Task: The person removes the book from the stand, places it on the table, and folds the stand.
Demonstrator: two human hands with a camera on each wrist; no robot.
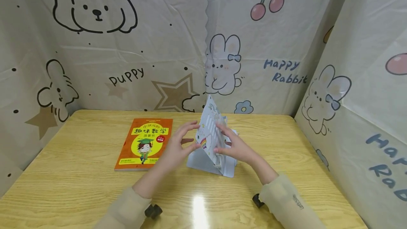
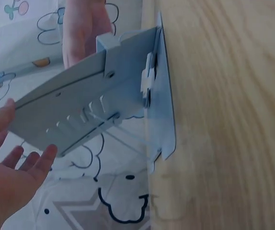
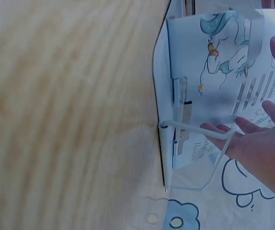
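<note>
A pale metal book stand [image 1: 206, 133] with unicorn and rainbow prints stands on the table, its slotted panel raised at a slant from the flat base [image 1: 203, 164]. My left hand [image 1: 178, 144] holds the panel's outer edge, thumb at one corner and fingers at the other; in the left wrist view, the plain back of the panel [image 2: 75, 110] faces that camera. Opposite, my right hand [image 1: 240, 146] rests spread fingers and thumb against the panel. In the right wrist view, its fingertips lie near a bent wire support [image 3: 195, 128].
An orange storybook [image 1: 144, 144] lies flat on the wooden table [image 1: 79, 179], left of the stand. Behind and at the sides hangs a printed cloth [image 1: 178, 17] with rabbits, a puppy and cherries.
</note>
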